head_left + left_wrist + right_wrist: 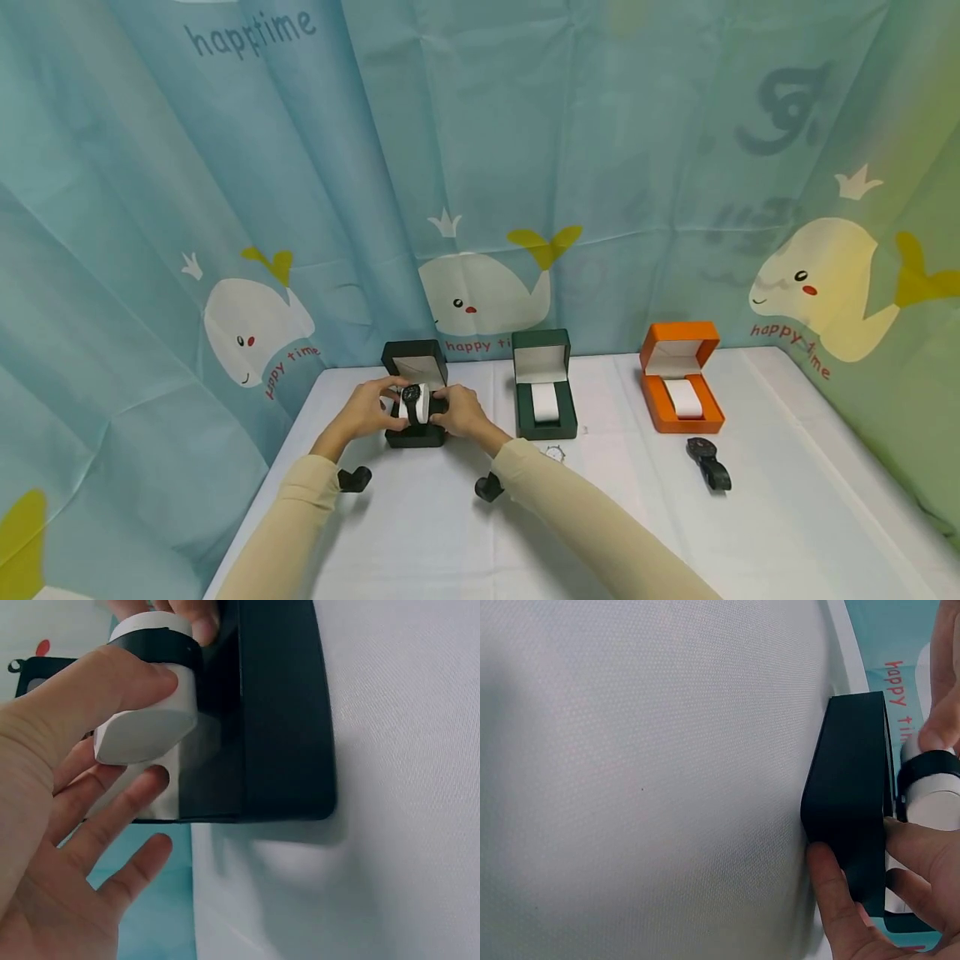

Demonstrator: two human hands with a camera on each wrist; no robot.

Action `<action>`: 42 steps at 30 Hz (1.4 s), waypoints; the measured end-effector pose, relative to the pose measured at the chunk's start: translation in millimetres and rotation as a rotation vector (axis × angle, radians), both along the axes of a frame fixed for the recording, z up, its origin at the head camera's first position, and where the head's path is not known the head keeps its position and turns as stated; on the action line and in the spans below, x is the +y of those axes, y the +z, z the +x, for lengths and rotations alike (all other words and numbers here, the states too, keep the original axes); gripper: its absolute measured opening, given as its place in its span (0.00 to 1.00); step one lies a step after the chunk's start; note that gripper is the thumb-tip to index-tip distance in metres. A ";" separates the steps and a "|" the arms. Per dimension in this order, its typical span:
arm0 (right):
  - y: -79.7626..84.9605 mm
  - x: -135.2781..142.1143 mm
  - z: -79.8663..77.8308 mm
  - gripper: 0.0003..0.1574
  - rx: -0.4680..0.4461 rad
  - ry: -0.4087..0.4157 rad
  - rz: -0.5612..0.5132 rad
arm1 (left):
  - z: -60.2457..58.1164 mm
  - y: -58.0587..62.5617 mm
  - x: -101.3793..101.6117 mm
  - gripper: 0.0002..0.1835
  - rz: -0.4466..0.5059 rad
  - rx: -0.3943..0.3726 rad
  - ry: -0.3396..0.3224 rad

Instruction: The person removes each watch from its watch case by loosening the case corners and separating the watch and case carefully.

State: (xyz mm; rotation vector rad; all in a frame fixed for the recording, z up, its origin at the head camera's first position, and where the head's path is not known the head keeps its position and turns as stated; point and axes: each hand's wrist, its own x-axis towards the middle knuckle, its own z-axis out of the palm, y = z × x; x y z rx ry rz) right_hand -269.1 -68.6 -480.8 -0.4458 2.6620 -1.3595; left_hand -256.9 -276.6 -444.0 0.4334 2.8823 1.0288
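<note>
In the head view my left hand (363,410) pinches a white watch cushion (424,403) with a black wristwatch (411,395) strapped round it. This cushion is tilted over the open black watch box (415,438), at the table's far left. The left wrist view shows the thumb across the black strap (154,645) and the lower fingers spread under the cushion. My right hand (461,411) is at the box's right side. Seen from the right wrist, its fingers grip the box wall (847,765), one outside and others over the rim.
An open green watch box (547,431) with a white cushion stands to the right, and an open orange one (682,422) farther right. A white-faced watch (555,452) lies beside my right sleeve; a black watch (707,463) lies before the orange box. A whale-print curtain (480,167) hangs behind.
</note>
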 end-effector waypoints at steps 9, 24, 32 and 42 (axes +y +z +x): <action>-0.6 -0.3 -0.8 0.27 0.043 -0.005 0.042 | 2.4 4.5 1.4 0.37 0.086 -0.033 0.009; 1.6 0.4 0.9 0.27 0.006 0.002 0.024 | 13.7 12.0 8.9 0.36 0.305 -0.132 0.073; 1.2 -0.6 1.2 0.26 0.030 0.000 0.047 | 17.2 12.3 12.0 0.35 0.377 -0.146 0.036; 1.0 -0.1 1.8 0.26 0.015 -0.012 0.022 | 17.2 12.8 17.6 0.34 0.425 -0.130 -0.047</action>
